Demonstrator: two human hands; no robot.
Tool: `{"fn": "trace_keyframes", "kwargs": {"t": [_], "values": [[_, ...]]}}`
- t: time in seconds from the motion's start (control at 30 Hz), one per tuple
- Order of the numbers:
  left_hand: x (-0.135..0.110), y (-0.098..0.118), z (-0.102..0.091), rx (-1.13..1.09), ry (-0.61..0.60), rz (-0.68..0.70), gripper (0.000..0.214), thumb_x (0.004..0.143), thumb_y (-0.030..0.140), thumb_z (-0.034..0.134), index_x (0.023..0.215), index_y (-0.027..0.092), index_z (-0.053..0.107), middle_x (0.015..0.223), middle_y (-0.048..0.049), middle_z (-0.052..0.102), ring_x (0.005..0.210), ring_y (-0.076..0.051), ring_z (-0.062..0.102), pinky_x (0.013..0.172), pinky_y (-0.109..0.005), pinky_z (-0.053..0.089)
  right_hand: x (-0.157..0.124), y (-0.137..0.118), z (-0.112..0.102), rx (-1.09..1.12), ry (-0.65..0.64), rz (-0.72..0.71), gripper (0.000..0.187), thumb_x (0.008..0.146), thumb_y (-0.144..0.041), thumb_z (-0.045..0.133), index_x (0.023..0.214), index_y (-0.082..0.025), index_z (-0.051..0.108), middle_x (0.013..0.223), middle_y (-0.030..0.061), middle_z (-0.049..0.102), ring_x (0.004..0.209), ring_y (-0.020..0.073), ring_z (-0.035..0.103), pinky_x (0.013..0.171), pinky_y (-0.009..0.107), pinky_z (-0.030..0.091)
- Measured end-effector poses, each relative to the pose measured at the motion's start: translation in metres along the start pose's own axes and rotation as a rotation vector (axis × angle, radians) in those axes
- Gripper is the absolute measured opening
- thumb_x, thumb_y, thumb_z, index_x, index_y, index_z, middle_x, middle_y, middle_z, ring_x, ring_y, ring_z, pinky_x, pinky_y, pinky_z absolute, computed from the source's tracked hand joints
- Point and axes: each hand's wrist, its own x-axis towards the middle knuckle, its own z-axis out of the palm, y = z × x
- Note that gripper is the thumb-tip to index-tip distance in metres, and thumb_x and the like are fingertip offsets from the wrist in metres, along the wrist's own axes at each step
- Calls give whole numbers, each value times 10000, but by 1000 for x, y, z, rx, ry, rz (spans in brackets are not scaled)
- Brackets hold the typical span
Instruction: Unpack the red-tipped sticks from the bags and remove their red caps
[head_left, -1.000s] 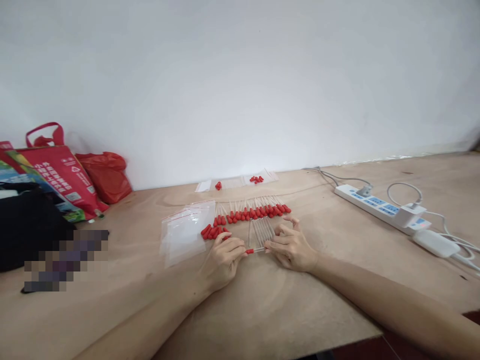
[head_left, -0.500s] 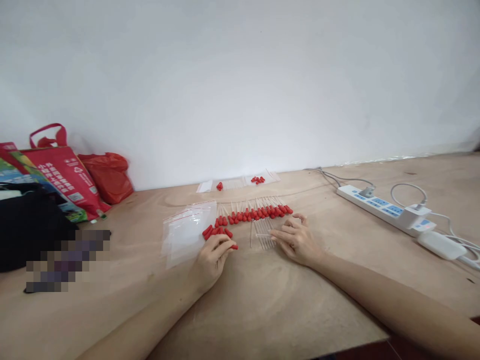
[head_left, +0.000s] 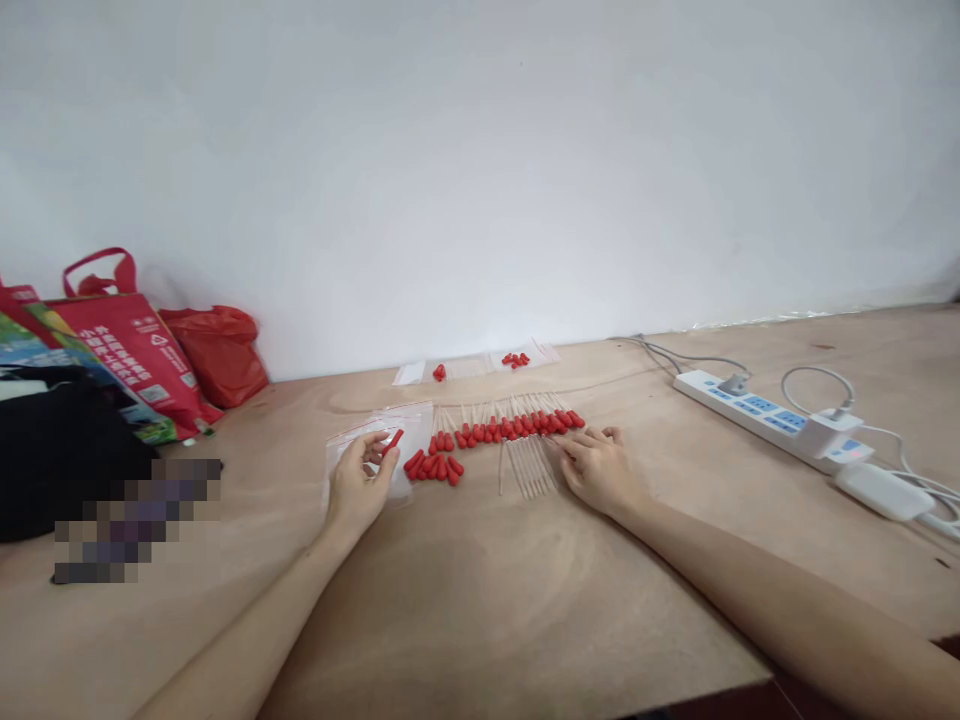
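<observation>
Red elongated rubbery bulb (head_left: pixel 394 442), pinched in left hand (head_left: pixel 361 482), grip near-closed, had shifted over clear plastic bags (head_left: pixel 417 428), apart from thin clear tubes (head_left: pixel 529 468) by right hand (head_left: pixel 601 470), whose grip was unclear.

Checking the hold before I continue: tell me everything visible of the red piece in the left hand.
The red piece is small, slim and plain red, rubber-like in look. It slants, upper end to the right, held by the left hand. It shows against the clear bags, left of the loose red pieces. Any opening is too small to tell.
</observation>
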Motion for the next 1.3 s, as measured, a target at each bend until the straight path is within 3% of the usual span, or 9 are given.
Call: {"fn": "trace_keyframes", "kwargs": {"t": [0.27, 0.5, 0.67, 0.8, 0.93, 1.03, 1.17, 1.3], "values": [[-8, 16, 7, 181, -98, 180, 191, 713, 386, 513, 752, 199, 522, 739, -1, 604, 656, -153, 538, 597, -260, 422, -1, -3, 0, -55, 10, -5, 235, 818, -178, 410, 843, -206, 642, 673, 25, 640, 717, 154, 508, 728, 333, 204], [1, 3, 5, 185, -168, 3, 239, 682, 423, 522, 772, 203, 534, 708, -2, 636, 672, -166, 551, 536, -236, 409, -1, -8, -3, -42, -88, -28, 227, 839, -295, 412, 826, -205, 619, 714, 40, 622, 777, 175, 499, 747, 344, 226], [0, 4, 5, 138, -190, -88, 322, 708, 463, 473, 870, 192, 535, 733, -12, 655, 671, -158, 573, 531, -227, 410, 0, -11, -9, -4, -151, -33, 348, 827, -466, 405, 729, -192, 597, 726, 45, 609, 798, 186, 497, 772, 365, 239], [12, 1, 5, 197, -178, -109, 324, 717, 452, 448, 861, 184, 559, 849, -33, 657, 733, -168, 572, 579, -235, 420, 1, -9, -8, 21, -167, -3, 356, 857, -442, 362, 787, -205, 618, 762, 43, 612, 827, 184, 502, 773, 366, 244], [38, 7, 13, 426, -414, -210, 291, 692, 437, 481, 804, 202, 610, 892, -29, 659, 812, -187, 580, 636, -242, 414, 2, -3, -7, 69, -142, 50, 355, 889, -384, 308, 868, -236, 630, 782, 32, 615, 839, 171, 509, 767, 354, 249], [56, 16, 27, 502, -555, -295, 256, 643, 434, 523, 623, 201, 626, 675, -32, 661, 694, -208, 600, 560, -253, 395, 3, 4, -6, 85, -102, 91, 347, 889, -378, 313, 881, -248, 635, 795, 29, 618, 821, 167, 512, 747, 345, 253], [68, 23, 45, 542, -623, -325, 221, 590, 383, 565, 512, 178, 595, 546, -46, 626, 599, -219, 594, 511, -260, 374, 4, 10, -5, 66, -54, 129, 355, 890, -365, 311, 849, -244, 642, 809, 32, 625, 791, 170, 505, 740, 351, 250], [72, 26, 48, 592, -595, -308, 168, 592, 319, 569, 534, 161, 578, 535, -57, 612, 599, -230, 599, 498, -259, 369, 4, 11, -5, 95, -33, 147, 326, 883, -364, 337, 863, -242, 638, 826, 34, 632, 803, 177, 505, 748, 359, 250]]}}
